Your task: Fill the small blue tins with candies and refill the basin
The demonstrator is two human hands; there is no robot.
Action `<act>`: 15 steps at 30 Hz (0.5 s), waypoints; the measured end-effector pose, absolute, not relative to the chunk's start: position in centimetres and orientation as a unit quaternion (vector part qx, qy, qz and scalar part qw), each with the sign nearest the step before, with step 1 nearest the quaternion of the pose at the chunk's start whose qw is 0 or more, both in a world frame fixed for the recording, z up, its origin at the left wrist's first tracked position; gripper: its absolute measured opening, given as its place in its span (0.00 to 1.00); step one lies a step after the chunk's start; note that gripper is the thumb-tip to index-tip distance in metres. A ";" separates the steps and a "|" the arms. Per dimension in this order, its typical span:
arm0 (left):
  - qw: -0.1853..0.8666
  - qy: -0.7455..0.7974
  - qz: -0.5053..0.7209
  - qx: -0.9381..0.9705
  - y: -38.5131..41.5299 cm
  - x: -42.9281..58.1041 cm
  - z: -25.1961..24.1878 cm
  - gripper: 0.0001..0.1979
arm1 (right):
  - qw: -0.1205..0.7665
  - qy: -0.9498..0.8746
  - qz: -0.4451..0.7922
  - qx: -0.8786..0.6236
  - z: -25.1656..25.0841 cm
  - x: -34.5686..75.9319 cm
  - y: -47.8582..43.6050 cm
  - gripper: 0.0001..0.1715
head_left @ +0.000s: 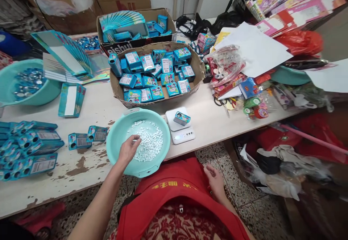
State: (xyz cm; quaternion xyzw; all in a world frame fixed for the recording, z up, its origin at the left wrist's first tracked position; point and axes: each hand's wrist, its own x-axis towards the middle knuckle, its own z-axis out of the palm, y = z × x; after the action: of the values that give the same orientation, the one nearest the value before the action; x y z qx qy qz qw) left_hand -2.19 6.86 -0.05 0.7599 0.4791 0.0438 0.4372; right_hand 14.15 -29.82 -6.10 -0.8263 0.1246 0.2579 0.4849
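My left hand (129, 148) is over a turquoise plastic basin (114, 126), fingers and thumb pinched together just above small white pellets (150, 142). Whatever is between the fingertips is too small to make out. Beside the red apron, below the table edge, my right hand (214, 177) hangs loosely with its fingers apart, holding nothing. To the right of the basin stands a white digital scale (182, 133). A small blue printed box (182, 118) lies tilted on its plate, one end showing an opening. Two more such boxes (97, 134) lie left of the basin.
A cut-down carton (157, 100) of blue boxes stands behind the basin, another carton (114, 46) beyond. Stacked boxes (40, 146) and a second basin (50, 91) with shiny blue-silver pieces are on the left. Papers (252, 48), bags and scissors (219, 101) clutter the right.
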 end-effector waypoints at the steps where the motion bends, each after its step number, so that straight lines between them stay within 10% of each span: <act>1: 0.437 0.480 0.046 0.759 7.0 -1.9 0.2 0.16 | 0.484 0.127 0.261 -0.826 -6.1 14.0 -30.0 0.26; 15: 0.432 0.447 0.090 0.778 4.4 5.4 2.9 0.10 | 0.496 0.085 0.315 -0.805 -6.6 17.8 -29.5 0.24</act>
State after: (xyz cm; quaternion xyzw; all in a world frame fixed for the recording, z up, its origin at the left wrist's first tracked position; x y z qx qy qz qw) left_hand 5.42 4.42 2.95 0.7779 0.4474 0.0901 0.4320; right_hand 17.85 -29.48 -6.57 -0.8046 0.0850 0.3146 0.4964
